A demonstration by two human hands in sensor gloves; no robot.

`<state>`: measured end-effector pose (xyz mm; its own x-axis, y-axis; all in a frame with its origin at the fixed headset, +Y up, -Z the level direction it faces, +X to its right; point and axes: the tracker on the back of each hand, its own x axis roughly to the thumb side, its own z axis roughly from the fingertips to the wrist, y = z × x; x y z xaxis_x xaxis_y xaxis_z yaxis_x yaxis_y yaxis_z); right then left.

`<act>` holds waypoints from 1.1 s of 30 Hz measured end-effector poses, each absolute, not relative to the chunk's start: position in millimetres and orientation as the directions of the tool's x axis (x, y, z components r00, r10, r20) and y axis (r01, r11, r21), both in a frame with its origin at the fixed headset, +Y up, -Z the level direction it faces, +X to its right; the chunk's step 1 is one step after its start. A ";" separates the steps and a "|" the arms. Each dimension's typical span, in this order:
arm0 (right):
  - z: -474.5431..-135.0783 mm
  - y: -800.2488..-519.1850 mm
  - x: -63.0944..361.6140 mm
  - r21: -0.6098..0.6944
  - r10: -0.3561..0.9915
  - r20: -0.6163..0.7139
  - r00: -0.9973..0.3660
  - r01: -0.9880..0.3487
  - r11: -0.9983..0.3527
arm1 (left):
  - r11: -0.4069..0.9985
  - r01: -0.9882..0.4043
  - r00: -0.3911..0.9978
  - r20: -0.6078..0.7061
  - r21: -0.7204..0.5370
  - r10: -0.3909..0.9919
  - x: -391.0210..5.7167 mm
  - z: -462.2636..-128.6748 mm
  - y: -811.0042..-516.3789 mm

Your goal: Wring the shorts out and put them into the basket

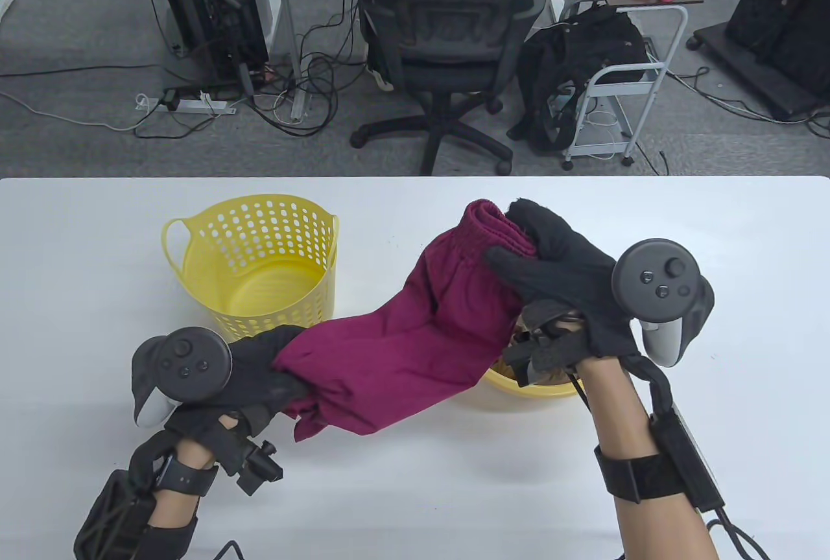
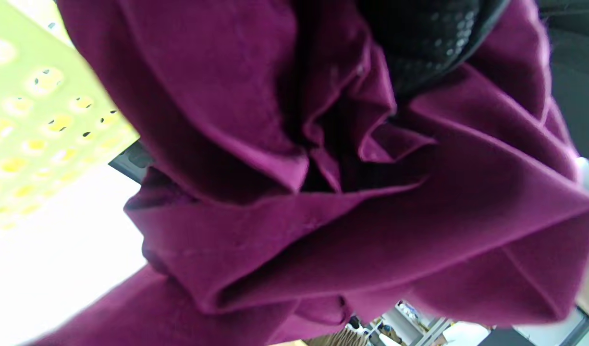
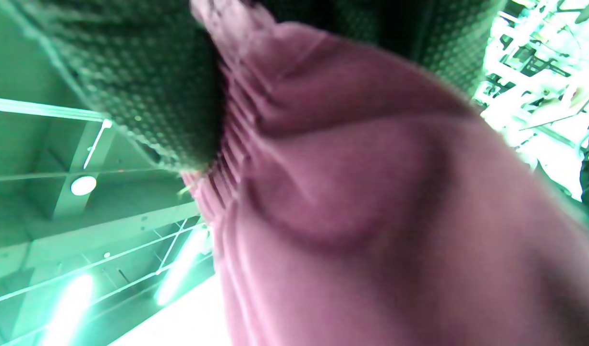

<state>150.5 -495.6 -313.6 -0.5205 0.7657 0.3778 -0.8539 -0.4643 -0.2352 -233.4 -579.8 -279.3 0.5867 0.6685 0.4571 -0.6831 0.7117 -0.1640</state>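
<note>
Maroon shorts (image 1: pixel 415 326) hang stretched between both hands above the table. My left hand (image 1: pixel 259 372) grips the leg end at the lower left, with cloth bunched in its fist. My right hand (image 1: pixel 551 262) grips the elastic waistband end at the upper right. The yellow perforated basket (image 1: pixel 194 249) stands behind the left hand, with nothing inside. In the left wrist view the shorts (image 2: pixel 371 216) fill the frame, with the basket wall (image 2: pixel 35 120) at left. The right wrist view shows the waistband cloth (image 3: pixel 371 192) under gloved fingers (image 3: pixel 145 86).
A yellow bowl (image 1: pixel 519 385) sits on the white table (image 1: pixel 415 495) beneath the shorts and my right wrist, mostly hidden. Beyond the table's far edge stand an office chair (image 1: pixel 447 35), a white cart (image 1: pixel 622 87) and floor cables.
</note>
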 end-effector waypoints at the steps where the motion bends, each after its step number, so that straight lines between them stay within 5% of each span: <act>1: -313.1 -498.5 147.9 -0.239 0.754 0.379 -0.537 -0.844 -0.481 | 0.708 -0.689 0.589 0.450 -0.154 0.671 -231.4 -278.9 -578.0; 17: -309.0 -543.1 98.6 -0.241 0.700 0.361 -0.617 -0.786 -0.569 | 0.549 -0.835 0.515 0.306 -0.028 0.800 -199.8 -284.2 -570.5; 33: -303.0 -551.5 63.6 -0.182 0.773 0.321 -0.548 -0.836 -0.517 | 0.470 -0.880 0.436 0.284 -0.065 0.854 -172.0 -286.8 -582.9</act>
